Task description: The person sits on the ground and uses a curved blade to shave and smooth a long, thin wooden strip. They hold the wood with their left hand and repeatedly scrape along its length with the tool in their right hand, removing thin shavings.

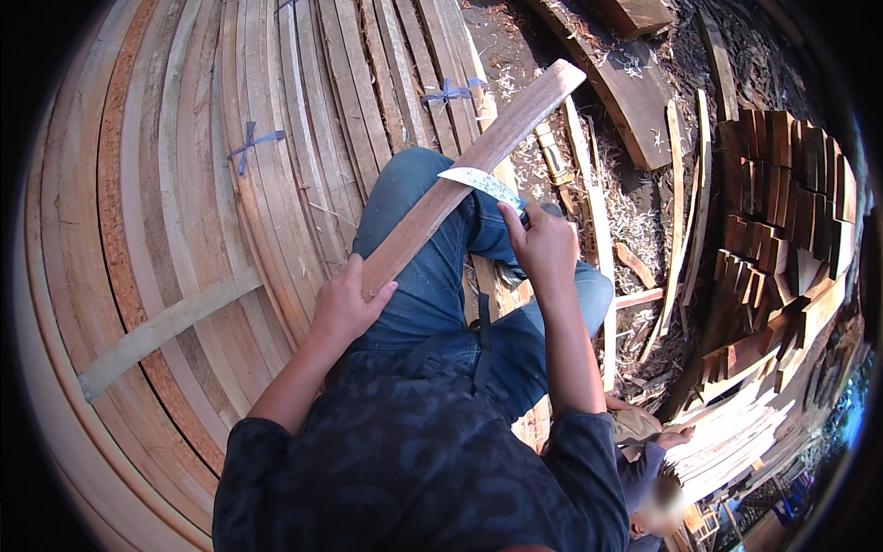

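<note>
The pale brown wooden board (515,124) is held slantwise across the jeans-clad thigh (400,189), its near end pinched between the thumb and fingers of the left grip (342,311), its far end left unsupported above the stacked planks (354,83). The handle of the curved knife (483,182) is wrapped by the closed right grip (547,244), and its blade is laid across the board's middle. Most is risked at the leg: should the blade be skidded off the wood, by too much force or by a hard knot, the thigh or knee could be cut, since no guard is seen there. The left grip could also be reached by a stroke drawn toward the body; which side of the blade is sharpened cannot be told. With only one end held, the board could be rolled or tipped under sideways pressure, and too deep a bite could be taken.
</note>
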The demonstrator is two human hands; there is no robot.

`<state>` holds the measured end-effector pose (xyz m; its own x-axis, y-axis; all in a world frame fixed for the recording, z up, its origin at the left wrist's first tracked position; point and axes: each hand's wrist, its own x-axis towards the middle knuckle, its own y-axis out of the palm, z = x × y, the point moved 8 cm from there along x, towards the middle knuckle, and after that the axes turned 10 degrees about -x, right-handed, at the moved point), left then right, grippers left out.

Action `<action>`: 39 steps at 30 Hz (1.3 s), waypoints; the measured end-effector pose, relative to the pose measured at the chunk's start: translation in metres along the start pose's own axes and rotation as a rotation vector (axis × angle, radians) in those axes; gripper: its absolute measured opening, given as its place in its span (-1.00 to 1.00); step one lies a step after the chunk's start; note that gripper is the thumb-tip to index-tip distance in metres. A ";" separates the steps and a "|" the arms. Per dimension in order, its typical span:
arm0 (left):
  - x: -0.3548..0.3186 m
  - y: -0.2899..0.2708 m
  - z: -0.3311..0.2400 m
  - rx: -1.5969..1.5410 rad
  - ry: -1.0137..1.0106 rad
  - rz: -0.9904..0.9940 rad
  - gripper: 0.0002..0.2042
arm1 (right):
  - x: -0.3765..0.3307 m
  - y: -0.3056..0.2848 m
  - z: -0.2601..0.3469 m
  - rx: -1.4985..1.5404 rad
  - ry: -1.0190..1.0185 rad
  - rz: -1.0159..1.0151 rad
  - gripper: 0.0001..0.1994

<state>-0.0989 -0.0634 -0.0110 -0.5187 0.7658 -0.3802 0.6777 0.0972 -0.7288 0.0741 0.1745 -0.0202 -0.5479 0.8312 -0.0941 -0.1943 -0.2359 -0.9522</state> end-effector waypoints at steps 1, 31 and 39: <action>0.000 0.003 0.004 0.014 -0.004 -0.004 -0.41 | 0.000 0.005 -0.002 -0.015 0.011 0.025 -0.44; 0.023 0.021 0.017 -0.029 0.109 -0.114 -0.41 | 0.055 -0.009 -0.025 -0.238 -0.071 -0.059 -0.46; 0.024 0.025 0.019 -0.025 0.074 -0.072 -0.41 | 0.102 -0.060 -0.069 -0.357 0.093 -0.201 -0.42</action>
<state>-0.1043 -0.0553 -0.0494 -0.5274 0.8009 -0.2835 0.6533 0.1690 -0.7380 0.0864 0.3078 0.0074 -0.4487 0.8887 0.0939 0.0128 0.1114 -0.9937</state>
